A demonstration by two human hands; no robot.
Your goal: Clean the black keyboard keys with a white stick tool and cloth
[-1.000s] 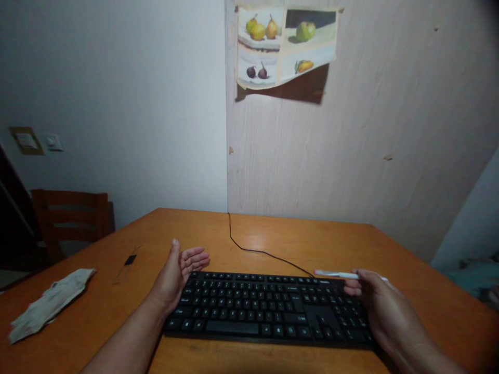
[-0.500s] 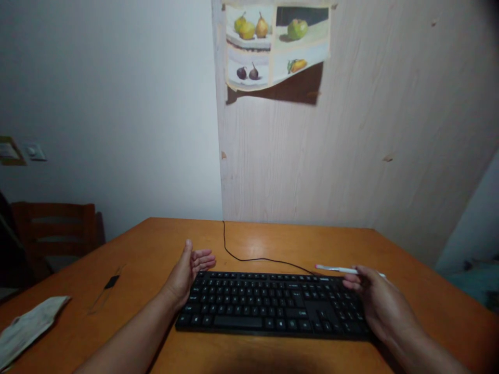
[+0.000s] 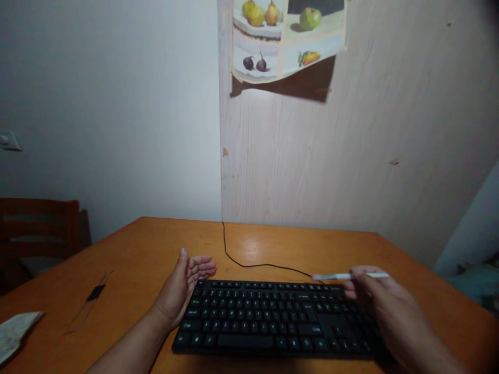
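A black keyboard (image 3: pixel 249 317) lies on the wooden table in front of me. My left hand (image 3: pixel 183 283) is at its left end, palm turned inward, thumb up and fingers stretched out. It holds nothing, and its lower edge meets the keyboard's side. At the right end, my right hand (image 3: pixel 385 296) covers part of the number keys. Its fingers are closed around a slim brush (image 3: pixel 339 277) with a white handle and a pinkish tip. The brush is held nearly level above the keyboard's back edge, tip pointing left.
A thin black cable (image 3: pixel 249 266) runs from the keyboard to the table's (image 3: pixel 312 244) back edge. On the left lie a wire loop with a black piece (image 3: pixel 95 293) and a pale cloth-like item (image 3: pixel 17 332). A wooden chair (image 3: pixel 39 228) stands beyond. Fruit pictures (image 3: pixel 288 41) hang on the wall.
The view has shifted, so the keyboard and left-side items sit lower in it. My right hand, still gripping the brush, has shifted slightly. My left hand stays at the keyboard's left end.
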